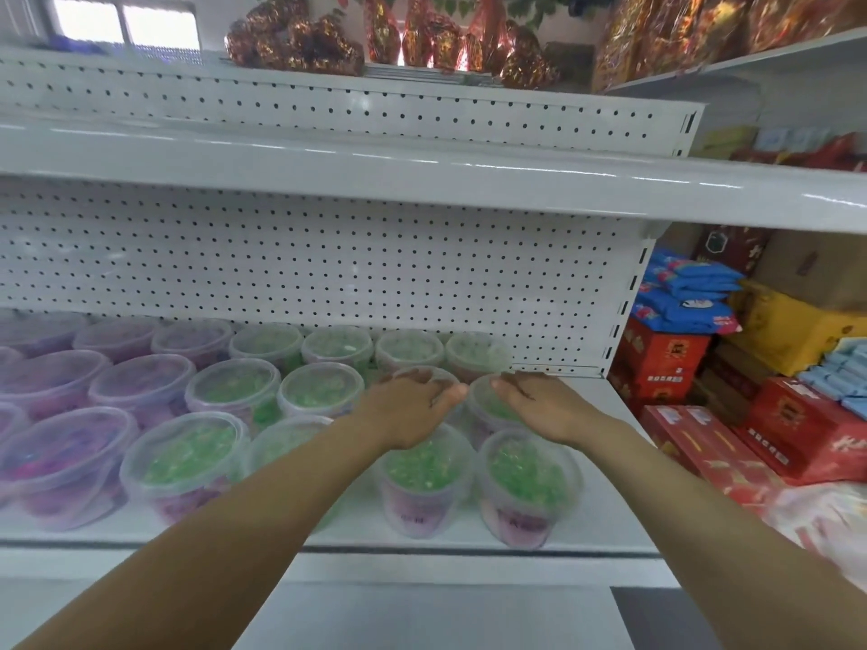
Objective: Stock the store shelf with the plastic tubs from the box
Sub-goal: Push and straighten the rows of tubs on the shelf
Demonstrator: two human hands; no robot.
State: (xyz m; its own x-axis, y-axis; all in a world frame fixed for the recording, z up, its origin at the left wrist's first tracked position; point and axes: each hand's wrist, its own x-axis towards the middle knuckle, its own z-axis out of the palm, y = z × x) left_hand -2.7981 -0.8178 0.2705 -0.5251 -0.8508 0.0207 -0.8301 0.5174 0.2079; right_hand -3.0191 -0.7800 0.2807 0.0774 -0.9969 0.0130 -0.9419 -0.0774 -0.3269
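Rows of clear plastic tubs stand on the white shelf (469, 539), purple-filled ones (61, 457) at the left and green-filled ones (187, 457) from the middle to the right. My left hand (408, 405) lies palm down on the lid of a green tub (429, 375) in the second row. My right hand (539, 405) rests the same way on the neighbouring green tub (488, 401) to its right. Two more green tubs (525, 480) stand in front of these at the shelf's edge. The box is out of view.
An upper shelf board (422, 175) overhangs the tubs, with a pegboard back wall (328, 265) behind. To the right stand red cartons (797, 429), yellow boxes (788, 326) and blue packets (689, 293). Foil-wrapped goods (300, 44) sit on top.
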